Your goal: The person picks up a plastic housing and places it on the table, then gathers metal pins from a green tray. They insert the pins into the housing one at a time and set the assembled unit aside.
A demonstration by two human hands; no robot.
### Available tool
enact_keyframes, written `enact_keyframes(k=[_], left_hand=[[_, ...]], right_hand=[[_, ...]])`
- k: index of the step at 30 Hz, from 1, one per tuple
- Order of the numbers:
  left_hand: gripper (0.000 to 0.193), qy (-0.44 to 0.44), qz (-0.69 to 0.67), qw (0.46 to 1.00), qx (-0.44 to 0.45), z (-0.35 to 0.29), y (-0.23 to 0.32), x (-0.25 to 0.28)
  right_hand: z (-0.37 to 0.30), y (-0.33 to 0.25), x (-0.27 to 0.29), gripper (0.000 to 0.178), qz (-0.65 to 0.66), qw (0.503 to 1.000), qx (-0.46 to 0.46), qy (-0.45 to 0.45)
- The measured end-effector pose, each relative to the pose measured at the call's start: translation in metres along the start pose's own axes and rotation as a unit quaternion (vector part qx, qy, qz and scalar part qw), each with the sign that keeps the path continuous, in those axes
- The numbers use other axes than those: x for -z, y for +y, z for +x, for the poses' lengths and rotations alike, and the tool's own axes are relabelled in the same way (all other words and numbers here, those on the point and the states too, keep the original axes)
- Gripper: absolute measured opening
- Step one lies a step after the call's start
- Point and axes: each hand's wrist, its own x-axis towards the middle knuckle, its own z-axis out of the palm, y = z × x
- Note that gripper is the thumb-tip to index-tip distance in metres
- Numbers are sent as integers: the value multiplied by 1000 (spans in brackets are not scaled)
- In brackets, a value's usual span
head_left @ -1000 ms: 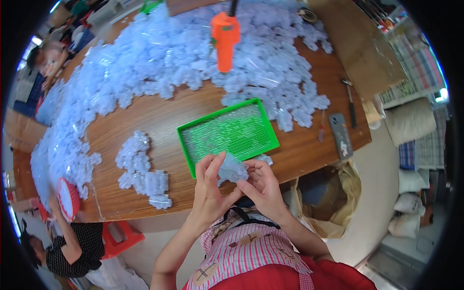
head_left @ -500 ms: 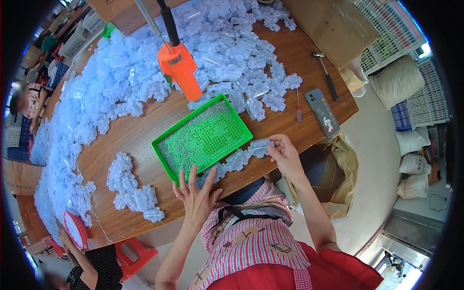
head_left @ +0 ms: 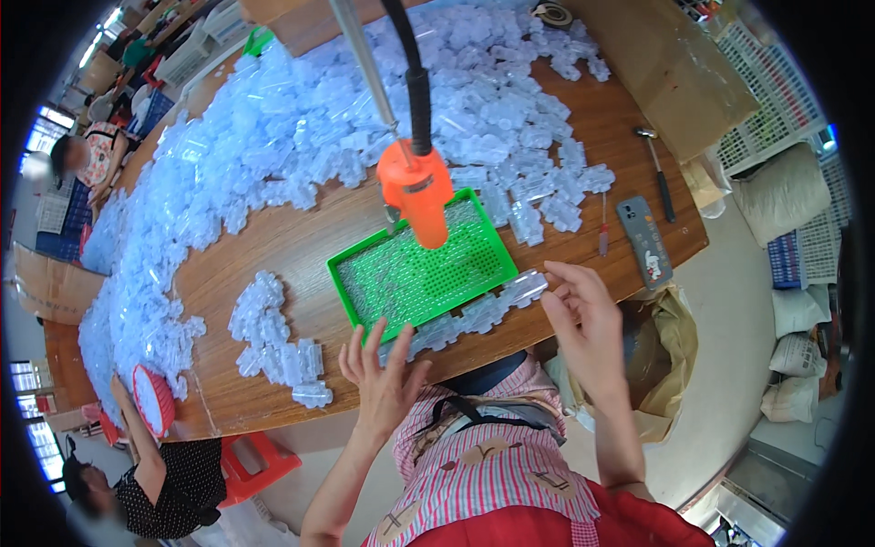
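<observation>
A row of clear plastic housings (head_left: 478, 314) lies along the near side of a green perforated tray (head_left: 504, 255) holding many small metal screws. My left hand (head_left: 385, 378) has its fingers spread over the row's left end, by the tray's near left corner. Beside the rightmost housing (head_left: 526, 288), my right hand (head_left: 588, 319) has thumb and forefinger apart around its outer end; whether they touch it is hard to tell. An orange electric screwdriver (head_left: 416, 196) hangs in front of the tray in this view, with nobody holding it.
A large heap of clear housings (head_left: 301, 128) covers the table's far and left sides. A smaller pile (head_left: 273, 333) sits left of the tray. At right lie a phone (head_left: 643, 244), a hammer (head_left: 658, 173) and a thin screwdriver (head_left: 602, 232). A co-worker's arm (head_left: 141, 433) reaches a red basket (head_left: 153, 401).
The whole view has shifted, moving the table rightward in the picture. My right hand's fingers have parted at the rightmost housing's end. My left hand stays near the row's left end.
</observation>
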Motion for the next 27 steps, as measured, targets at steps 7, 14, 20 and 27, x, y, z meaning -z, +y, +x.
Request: enact_keyframes(k=[7,14,20,27], left_hand=[[48,162,13,977,141,-6,-49,68],[41,170,98,952,236,-47,-74,94],[40,141,62,943,296,-66,-87,80],[53,64,144,933,324,-51,-97,55]], right_hand=[[6,-115,-29,21,465,828,234,-207],[-29,-106,-37,21,532,761,244,-280],[-22,-117,-44,21,528,767,228,-283],[-29,-126,-39,21,513,770,237,-296]])
